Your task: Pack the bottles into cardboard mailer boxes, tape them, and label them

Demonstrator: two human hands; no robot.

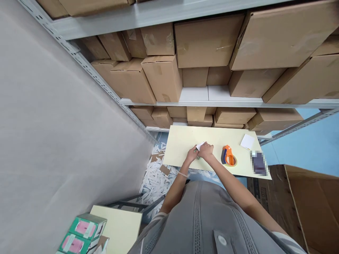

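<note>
Over the front part of a pale yellow table (180, 141), my two hands meet around a small item with a flat white piece (200, 145) on top. A bit of green shows beneath it; the rest is covered by my fingers, so its kind is unclear. My left hand (192, 154) closes on it from the left. My right hand (206, 150), fingers bent, presses on its right side. To the right of the hands lies an orange tape dispenser (229, 156) with a roll of tape.
A white pad (247, 141) and a blurred dark object (259, 163) lie at the table's right. Shelves of cardboard boxes (162, 77) rise behind. An open carton (312, 204) stands right. Paper strips (156, 180) litter the floor; green boxes (83, 229) sit lower left.
</note>
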